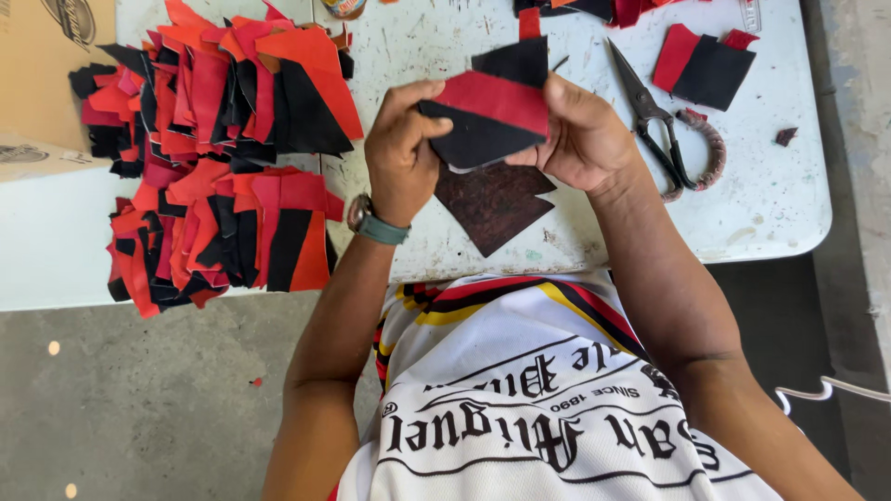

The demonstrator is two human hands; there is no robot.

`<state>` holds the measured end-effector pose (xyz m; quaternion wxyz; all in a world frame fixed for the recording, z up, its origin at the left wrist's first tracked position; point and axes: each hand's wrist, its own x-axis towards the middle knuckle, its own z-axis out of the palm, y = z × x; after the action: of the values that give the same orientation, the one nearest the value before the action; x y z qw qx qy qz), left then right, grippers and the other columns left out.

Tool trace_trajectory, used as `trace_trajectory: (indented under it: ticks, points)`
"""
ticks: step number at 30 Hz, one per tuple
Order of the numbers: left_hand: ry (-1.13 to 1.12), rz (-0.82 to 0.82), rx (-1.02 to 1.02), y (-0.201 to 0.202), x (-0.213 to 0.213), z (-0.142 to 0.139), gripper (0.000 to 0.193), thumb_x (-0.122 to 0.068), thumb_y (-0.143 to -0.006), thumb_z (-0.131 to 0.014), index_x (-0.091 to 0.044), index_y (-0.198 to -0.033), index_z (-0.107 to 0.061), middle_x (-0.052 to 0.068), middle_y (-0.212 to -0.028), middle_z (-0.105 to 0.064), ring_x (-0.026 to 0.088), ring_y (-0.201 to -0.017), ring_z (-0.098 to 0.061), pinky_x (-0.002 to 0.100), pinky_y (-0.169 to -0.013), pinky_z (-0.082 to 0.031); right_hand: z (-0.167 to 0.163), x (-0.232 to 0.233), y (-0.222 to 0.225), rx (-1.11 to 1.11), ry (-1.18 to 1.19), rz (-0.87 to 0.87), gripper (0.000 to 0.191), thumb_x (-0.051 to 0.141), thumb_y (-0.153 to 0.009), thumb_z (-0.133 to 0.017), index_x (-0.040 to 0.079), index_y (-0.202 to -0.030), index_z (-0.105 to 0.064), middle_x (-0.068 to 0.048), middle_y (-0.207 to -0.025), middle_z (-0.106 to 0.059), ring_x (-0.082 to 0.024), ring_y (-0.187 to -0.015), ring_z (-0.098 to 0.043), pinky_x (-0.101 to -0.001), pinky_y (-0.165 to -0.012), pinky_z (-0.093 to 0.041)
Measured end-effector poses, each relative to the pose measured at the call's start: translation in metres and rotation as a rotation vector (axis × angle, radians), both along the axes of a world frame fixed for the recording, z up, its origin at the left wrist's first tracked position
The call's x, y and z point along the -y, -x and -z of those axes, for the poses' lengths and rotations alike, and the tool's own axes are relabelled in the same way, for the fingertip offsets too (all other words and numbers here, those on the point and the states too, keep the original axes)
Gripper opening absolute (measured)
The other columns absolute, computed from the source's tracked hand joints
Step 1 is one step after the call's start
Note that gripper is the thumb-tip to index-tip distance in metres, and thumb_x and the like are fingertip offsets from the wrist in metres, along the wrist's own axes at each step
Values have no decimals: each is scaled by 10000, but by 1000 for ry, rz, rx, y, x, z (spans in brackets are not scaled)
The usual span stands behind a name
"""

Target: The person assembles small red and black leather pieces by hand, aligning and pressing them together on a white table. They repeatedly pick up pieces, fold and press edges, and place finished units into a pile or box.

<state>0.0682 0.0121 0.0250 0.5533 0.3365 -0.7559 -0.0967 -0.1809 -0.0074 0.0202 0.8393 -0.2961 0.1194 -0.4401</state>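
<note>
White printed jersey point(548, 408) nearest. Both hands up over the white table point(770, 204) — left hand point(401, 153) and right hand point(583, 134) pinch a red-and-black leather piece point(492, 116), fingers closed on its edges. Looks like aligning; next move needs edges matched. Dark template point(492, 204) beneath, scissors point(650, 111) right, cut stacks point(218, 158) left, brown carton point(46, 65) far-left corner.
</note>
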Motion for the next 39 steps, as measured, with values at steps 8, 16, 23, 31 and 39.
trace_trajectory:
  ticks: [8,16,23,31,39]
  points:
    - [-889,927,-1473,27,-10,40,409,-148,-915,-714,-29,-1300,-643,174,-1372,-563,279,-1222,-643,519,-1050,-539,4,6,-11,-185,38,215,325,95,-1063,-656,-23,-1360,-592,-174,-1237,-695,-276,-1044,-735,-464,-882,-630]
    - [-754,522,-1209,44,7,62,246,-63,-1025,-703,-50,-1263,-643,84,-1179,-712,217,-1037,-715,436,-835,-629,-19,-4,5,-60,51,115,459,93,-934,-650,-57,-1358,-559,-216,-1213,-705,-290,-1048,-757,-418,-898,-648]
    - [-688,406,-1098,28,6,44,223,-140,-1044,-686,-64,-1252,-658,91,-1140,-732,212,-989,-748,413,-719,-668,3,2,-2,-299,142,330,303,-74,-1001,-704,-66,-1295,-636,-156,-1103,-734,-192,-905,-754,-325,-735,-668]
    - [-750,703,-1119,22,6,51,292,-239,-1087,-637,-44,-1305,-641,127,-1234,-725,240,-1108,-730,452,-975,-620,10,1,-5,-365,162,397,254,-100,-975,-714,-49,-1218,-658,-146,-1032,-740,-178,-844,-758,-306,-693,-664]
    - [-1214,796,-891,-11,-21,54,555,-407,-1123,-507,4,-1495,-487,195,-1455,-588,314,-1294,-620,543,-1043,-549,-29,30,40,-823,499,197,341,-63,-936,-742,-61,-1275,-706,-166,-1127,-760,-190,-907,-747,-291,-785,-649]
